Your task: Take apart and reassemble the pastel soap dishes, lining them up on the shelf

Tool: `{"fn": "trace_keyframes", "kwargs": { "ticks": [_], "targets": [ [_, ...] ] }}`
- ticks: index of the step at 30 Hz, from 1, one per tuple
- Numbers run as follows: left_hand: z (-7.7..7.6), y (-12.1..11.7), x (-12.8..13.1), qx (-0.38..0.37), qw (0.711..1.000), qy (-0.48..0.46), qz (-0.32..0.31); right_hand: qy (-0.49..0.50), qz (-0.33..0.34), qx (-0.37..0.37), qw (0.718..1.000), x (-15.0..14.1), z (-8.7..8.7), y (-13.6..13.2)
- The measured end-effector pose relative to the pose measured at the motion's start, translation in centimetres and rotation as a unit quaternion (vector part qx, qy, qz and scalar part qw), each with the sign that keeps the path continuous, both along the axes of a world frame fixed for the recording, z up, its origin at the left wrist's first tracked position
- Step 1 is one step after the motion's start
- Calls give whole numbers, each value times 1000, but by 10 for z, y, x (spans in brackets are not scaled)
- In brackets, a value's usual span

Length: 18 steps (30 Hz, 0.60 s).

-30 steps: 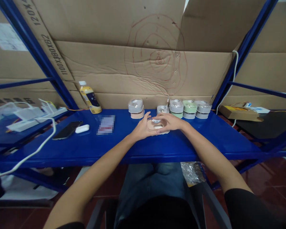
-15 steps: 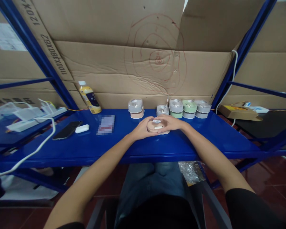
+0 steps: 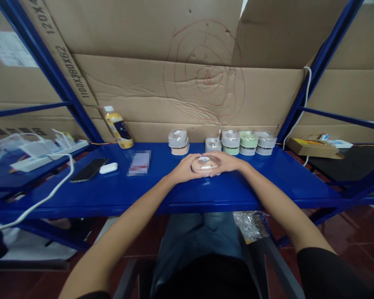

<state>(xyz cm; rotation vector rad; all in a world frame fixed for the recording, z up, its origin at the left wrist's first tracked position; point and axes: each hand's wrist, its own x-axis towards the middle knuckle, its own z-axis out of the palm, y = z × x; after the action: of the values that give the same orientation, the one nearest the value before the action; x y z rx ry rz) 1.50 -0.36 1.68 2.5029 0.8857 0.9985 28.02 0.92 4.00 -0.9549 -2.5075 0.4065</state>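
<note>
Your scene's bright, light soft & diffuse, src not visible. Glare streaks the blue steel shelf [image 3: 237, 195] just below your left hand [image 3: 185, 169] & right hand [image 3: 224, 162]. Shadows faint, darkest on the floor tiles [image 3: 355, 236] well below both hands. Wide-angle bend at frame edges, far from hands: blue upright [image 3: 46, 68] leans hard. Peach case [image 3: 205, 165] between your hands looks slightly soft; card [image 3: 139, 162] left of left hand is pixelated.

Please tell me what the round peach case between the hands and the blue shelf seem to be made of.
The round peach case looks like moulded plastic: its surface is smooth and evenly coloured, with a soft sheen, though the hands hide much of it. The blue shelf looks like painted steel, with a glossy coating that shows bright reflections.
</note>
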Motion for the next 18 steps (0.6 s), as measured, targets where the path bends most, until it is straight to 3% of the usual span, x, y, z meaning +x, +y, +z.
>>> {"fn": "trace_keyframes", "kwargs": {
  "ticks": [2, 7, 13, 18],
  "targets": [
    [2, -2, -2, 0, 1000, 10, 24, 9, -30, 18, 999, 1, -5, 3],
    [11, -18, -7, -9, 979, 94, 179, 28, -134, 43, 990, 6, -8, 8],
    [10, -36, -3, 57, 956, 166, 236, -4, -238, 83, 968, 18, 0, 12],
    [14, -26, 17, 84, 911, 248, 318, -14, -277, 111, 954, 24, 5, 13]
  ]
}}
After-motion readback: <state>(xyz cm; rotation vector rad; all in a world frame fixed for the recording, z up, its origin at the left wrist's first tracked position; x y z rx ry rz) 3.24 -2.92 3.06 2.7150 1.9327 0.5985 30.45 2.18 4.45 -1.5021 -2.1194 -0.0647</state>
